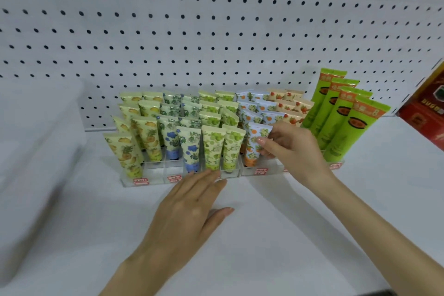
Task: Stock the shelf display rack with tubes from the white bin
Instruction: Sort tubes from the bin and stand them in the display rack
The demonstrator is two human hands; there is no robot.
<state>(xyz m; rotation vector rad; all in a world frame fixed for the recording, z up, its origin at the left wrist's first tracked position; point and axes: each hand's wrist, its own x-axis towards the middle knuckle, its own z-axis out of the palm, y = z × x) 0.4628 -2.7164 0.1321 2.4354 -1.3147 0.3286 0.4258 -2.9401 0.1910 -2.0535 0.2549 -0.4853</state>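
Right hand [295, 151]: reaching in from the near right, thumb and fingers [263, 142] curled round the orange-print tube [254, 149], pinching it about halfway up.
Orange-print tube: upright, leaning slightly, orange cap down in the front slot of its column in the rack [230, 173], right of centre.
Left hand [189, 209]: palm down, low over the shelf [264, 235], fingers [206, 178] straight and together, holding nothing, tips at the near wall of the rack below the green-fruit tubes [212, 149]; thumb spread to the right.
Rack: clear plastic, stepped rows rising toward the far side, standing on the shelf against the pegboard [192, 31]; red labels [261, 171] on its near wall.
Other tubes in rack, left to right: yellow-fruit tubes [125, 151], blue-flower tubes [191, 149], green-fruit tubes, more orange-print ones behind the held one, strawberry-print tubes [293, 109] partly hidden behind the right hand.
Tall green tubes [343, 122]: just right of the strawberry column, leaning right, one behind another.
White bin [36, 139]: on the shelf at the left, well apart from the hands, blurred; contents hidden.
Red box [425, 113]: far right edge, partly cut off.
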